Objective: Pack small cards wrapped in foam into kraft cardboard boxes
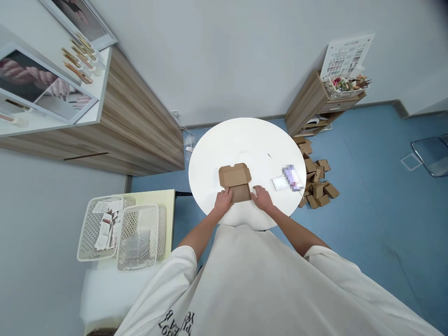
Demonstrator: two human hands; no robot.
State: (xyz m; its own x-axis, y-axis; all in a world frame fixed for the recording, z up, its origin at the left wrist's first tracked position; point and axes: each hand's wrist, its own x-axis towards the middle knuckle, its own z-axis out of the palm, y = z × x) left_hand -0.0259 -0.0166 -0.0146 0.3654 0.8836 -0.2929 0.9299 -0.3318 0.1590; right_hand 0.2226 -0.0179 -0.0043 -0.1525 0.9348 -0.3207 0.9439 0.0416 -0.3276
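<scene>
We find one brown cardboard mailer box (240, 192) on the white tabletop (241, 139), near the edge closest to the wearer. Its lid (234, 177) is raised and laid back away from the wearer, side flaps spread; the tray portion lies between the two hands, and we see its bare brown floor.

The left hand (224, 199) is at the tray's left end, its fingers overlapping that wall. The right hand (262, 198) is at the right end, fingertips beside the wall and partly bent. We cannot tell whether either hand pinches the cardboard or merely rests against it.

To the right on the same tabletop we note a white packet (279, 183) and, against it, a purple-and-white item (293, 177) obscured by pixelation. A small dark mark or object (269, 155) lies farther back.

On the blue floor to the right we record a loose heap of cardboard boxes (318, 190). To the left, two perforated white plastic baskets (87, 223) stand on a pale yellow table (169, 212), one containing printed papers (105, 231), the other clear plastic pieces (137, 247).
</scene>
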